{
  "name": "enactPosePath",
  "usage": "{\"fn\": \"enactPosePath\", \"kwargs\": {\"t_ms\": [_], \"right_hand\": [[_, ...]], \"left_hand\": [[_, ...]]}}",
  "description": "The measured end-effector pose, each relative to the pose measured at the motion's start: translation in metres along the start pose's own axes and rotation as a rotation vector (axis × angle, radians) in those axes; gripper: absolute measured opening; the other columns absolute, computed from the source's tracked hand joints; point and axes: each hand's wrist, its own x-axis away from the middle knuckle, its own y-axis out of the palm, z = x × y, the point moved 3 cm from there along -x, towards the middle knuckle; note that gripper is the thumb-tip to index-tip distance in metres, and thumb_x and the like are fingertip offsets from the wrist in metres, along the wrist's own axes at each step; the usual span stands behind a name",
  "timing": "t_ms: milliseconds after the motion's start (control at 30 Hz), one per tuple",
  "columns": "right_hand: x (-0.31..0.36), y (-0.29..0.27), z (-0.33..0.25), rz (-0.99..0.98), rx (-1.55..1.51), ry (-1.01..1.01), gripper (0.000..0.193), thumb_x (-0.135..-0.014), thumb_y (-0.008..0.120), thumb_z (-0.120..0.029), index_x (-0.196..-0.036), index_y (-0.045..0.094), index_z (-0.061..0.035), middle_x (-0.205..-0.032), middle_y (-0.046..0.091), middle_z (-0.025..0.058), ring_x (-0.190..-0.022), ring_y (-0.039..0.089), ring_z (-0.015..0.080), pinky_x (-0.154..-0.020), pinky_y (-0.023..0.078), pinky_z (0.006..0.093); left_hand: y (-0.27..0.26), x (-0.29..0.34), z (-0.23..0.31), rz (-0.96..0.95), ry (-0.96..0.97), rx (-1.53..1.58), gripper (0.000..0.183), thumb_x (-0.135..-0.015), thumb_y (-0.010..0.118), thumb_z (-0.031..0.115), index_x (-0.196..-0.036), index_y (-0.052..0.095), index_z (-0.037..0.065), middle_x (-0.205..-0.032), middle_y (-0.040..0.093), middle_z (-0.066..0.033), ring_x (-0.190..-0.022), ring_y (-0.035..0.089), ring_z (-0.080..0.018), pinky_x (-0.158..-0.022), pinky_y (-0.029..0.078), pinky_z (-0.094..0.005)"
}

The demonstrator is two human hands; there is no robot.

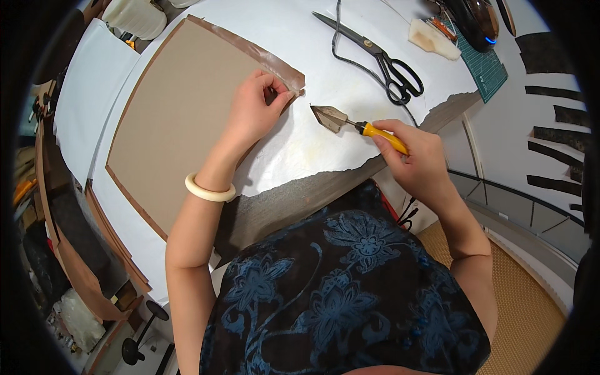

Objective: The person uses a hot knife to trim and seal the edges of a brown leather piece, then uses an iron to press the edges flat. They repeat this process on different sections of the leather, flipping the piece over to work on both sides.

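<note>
A large beige panel with a brown, leather-like border lies on the white-covered table. My left hand, with a cream bangle on its wrist, is at the panel's right edge. Its thumb and forefinger pinch the brown edging near the corner, where the strip looks shiny and wrinkled. Wrapped round the yellow handle of a small tool, my right hand holds it off to the right. The tool's pointed, trowel-shaped metal head points left toward the corner, apart from the panel.
Black-handled scissors lie at the back with a dark cord beside them. A green cutting mat is at the far right, near a pale scrap. A white spool stands far left. The table's front edge has torn covering.
</note>
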Motion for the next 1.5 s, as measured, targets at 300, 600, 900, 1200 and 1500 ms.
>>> {"fn": "enactPosePath", "kwargs": {"t_ms": [300,600,900,1200,1500], "right_hand": [[-0.001,0.036,-0.021,-0.019,0.089,-0.036,0.024,-0.097,0.073,-0.009,-0.121,0.074,-0.0056,-0.077,0.063,0.01,-0.058,0.063,0.0305,-0.054,0.051,0.0412],[0.003,0.055,-0.028,-0.003,0.183,0.001,0.027,-0.101,0.07,-0.015,-0.127,0.069,-0.0074,-0.081,0.063,0.0092,-0.06,0.066,0.031,-0.054,0.053,0.0405],[0.004,0.067,-0.043,-0.142,0.351,0.033,0.039,-0.096,0.07,-0.013,-0.134,0.066,-0.0031,-0.084,0.064,0.0101,-0.061,0.068,0.0296,-0.054,0.054,0.04],[-0.001,0.076,-0.057,-0.218,0.434,0.034,0.042,-0.096,0.062,-0.009,-0.135,0.062,0.0054,-0.082,0.068,0.0166,-0.058,0.07,0.0299,-0.052,0.055,0.0393],[-0.007,0.088,-0.064,-0.052,0.509,0.024,0.028,-0.098,0.072,-0.013,-0.124,0.07,-0.0013,-0.069,0.065,0.0124,-0.052,0.065,0.0314,-0.048,0.05,0.0406]], "left_hand": [[-0.003,-0.006,0.005,-0.001,0.026,-0.094,0.019,-0.092,0.083,0.013,-0.086,0.072,-0.001,-0.087,0.064,-0.0066,-0.073,0.056,-0.0167,-0.069,0.049,-0.0328],[0.0,-0.009,0.006,0.005,0.063,-0.155,0.019,-0.092,0.082,0.014,-0.087,0.072,-0.002,-0.087,0.066,-0.0094,-0.07,0.058,-0.0185,-0.067,0.05,-0.0343],[0.001,-0.008,0.006,0.011,0.099,-0.16,0.016,-0.094,0.079,0.012,-0.091,0.072,-0.001,-0.088,0.064,-0.0118,-0.069,0.058,-0.0199,-0.066,0.05,-0.0346],[-0.016,-0.002,-0.003,-0.028,-0.029,0.066,0.022,-0.1,0.072,0.017,-0.097,0.066,-0.003,-0.094,0.066,-0.0198,-0.084,0.065,-0.0348,-0.079,0.054,-0.0441],[-0.044,0.055,0.001,-0.098,-0.119,-0.265,0.034,-0.089,0.087,0.024,-0.082,0.068,-0.004,-0.085,0.06,-0.0136,-0.08,0.06,-0.0288,-0.075,0.051,-0.0412]]}}
